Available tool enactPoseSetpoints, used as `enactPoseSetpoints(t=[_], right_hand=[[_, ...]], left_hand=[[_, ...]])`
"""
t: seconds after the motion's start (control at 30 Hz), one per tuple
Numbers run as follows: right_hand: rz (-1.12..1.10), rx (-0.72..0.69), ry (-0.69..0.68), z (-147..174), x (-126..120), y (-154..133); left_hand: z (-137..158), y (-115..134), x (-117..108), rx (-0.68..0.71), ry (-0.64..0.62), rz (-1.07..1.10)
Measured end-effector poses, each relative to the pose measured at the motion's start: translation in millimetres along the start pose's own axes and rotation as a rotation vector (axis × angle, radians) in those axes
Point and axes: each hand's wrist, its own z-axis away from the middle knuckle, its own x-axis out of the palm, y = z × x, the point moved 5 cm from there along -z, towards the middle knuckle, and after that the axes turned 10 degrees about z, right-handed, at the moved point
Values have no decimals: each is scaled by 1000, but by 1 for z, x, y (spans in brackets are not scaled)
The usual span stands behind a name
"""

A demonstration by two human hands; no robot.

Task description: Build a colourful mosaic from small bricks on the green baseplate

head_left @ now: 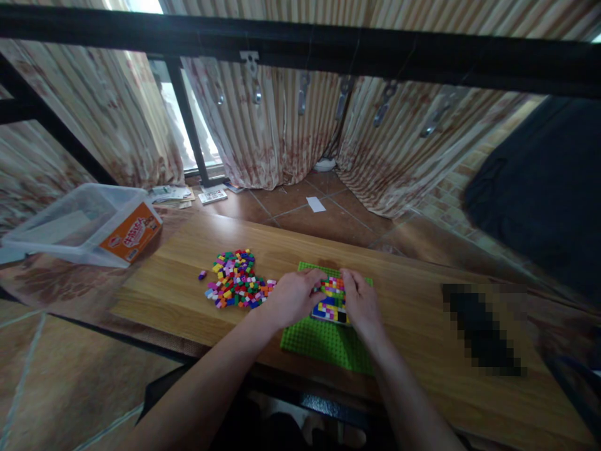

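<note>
A green studded baseplate (323,347) lies on the wooden table, with a build of small multicoloured toy bricks (331,308) on its middle. My left hand (295,295) reaches in from the left, its fingers curled at the build's left edge; whatever is between the fingertips is hidden. Along the right edge of the build lies my right hand (360,302), fingers bent against its side and gripping it. A loose pile of small coloured bricks (237,282) is left of my left hand, with a purple brick (201,275) a little apart from it.
A clear plastic box (89,219) with an orange label stands beyond the left end of the wooden table (413,313). A dark pixelated object (483,329) lies on the right. A black bar (300,41) crosses above, before the curtains. Papers (315,204) lie on the floor.
</note>
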Motion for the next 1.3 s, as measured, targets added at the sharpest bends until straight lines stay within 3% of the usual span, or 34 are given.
enactPoseSetpoints(t=[0.97, 1.3], right_hand=[[-5, -48, -76, 5, 4, -5], [-33, 21, -103, 5, 4, -7]], left_hand=[[0, -2, 4, -8, 23, 14], [1, -2, 5, 6, 49, 8]])
